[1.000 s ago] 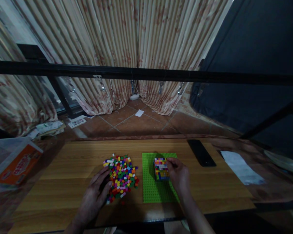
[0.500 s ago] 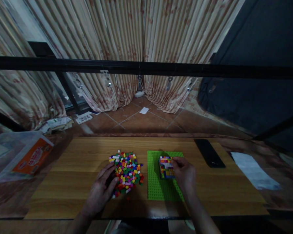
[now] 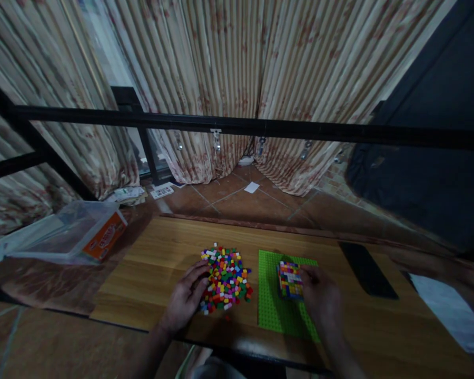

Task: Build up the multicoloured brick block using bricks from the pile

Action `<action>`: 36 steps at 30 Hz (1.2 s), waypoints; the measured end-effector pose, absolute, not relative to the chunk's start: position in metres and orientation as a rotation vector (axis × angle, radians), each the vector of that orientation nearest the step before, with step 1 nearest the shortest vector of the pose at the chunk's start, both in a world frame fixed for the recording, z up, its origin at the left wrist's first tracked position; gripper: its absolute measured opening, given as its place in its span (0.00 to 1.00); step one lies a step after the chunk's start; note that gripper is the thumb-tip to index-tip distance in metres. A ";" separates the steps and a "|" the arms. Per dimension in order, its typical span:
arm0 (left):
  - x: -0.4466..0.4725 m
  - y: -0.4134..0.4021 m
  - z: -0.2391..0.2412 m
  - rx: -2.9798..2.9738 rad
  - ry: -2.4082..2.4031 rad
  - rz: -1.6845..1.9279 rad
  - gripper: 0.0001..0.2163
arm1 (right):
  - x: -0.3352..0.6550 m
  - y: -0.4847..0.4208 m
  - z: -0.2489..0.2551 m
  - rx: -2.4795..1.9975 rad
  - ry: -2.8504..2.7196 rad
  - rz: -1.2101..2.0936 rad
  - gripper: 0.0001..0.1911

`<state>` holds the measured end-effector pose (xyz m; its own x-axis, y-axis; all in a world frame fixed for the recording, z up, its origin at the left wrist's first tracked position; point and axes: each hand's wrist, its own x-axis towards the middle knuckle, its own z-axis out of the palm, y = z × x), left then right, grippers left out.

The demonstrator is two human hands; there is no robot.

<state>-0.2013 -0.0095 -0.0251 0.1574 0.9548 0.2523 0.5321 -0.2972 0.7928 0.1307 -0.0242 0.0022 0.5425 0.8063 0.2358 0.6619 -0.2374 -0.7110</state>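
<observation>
A heap of small multicoloured toy bricks lies loose on the wooden table. My left hand rests at the heap's left edge, thumb and fingers apart and slightly curled, touching the outer bricks. On the green baseplate stands a low block built of many coloured bricks, with light bricks in the middle of its top. My right hand is at the right side of this block, thumb and fingers pinched together by its upper right corner. Whatever lies between those fingertips is hidden, and the hand is somewhat blurred.
A black phone-like slab lies on the table to the right, with a white sheet beyond it. A clear plastic box with an orange label stands off to the left. A black rail crosses before the curtains.
The whole view has turned left and tilted a little, so everything sits further right. Both hands stay beside the same things, and the right fingers remain pinched at the brick block.
</observation>
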 end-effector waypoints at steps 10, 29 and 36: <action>-0.204 0.005 -0.018 1.764 1.441 1.141 0.15 | 0.055 -0.029 -0.004 -1.643 -1.720 0.314 0.14; -0.162 0.094 -0.013 2.398 1.119 0.566 0.19 | 0.041 0.000 -0.015 -1.564 -1.977 0.504 0.15; -0.152 0.091 -0.014 2.374 0.986 0.607 0.16 | 0.037 0.006 -0.012 -1.601 -1.990 0.447 0.14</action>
<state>-0.1525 0.0905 -0.0136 0.6393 0.7401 0.2088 0.5195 -0.6158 0.5924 0.0369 0.0065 -0.0120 -0.1467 0.9682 0.2027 0.7885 0.2382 -0.5670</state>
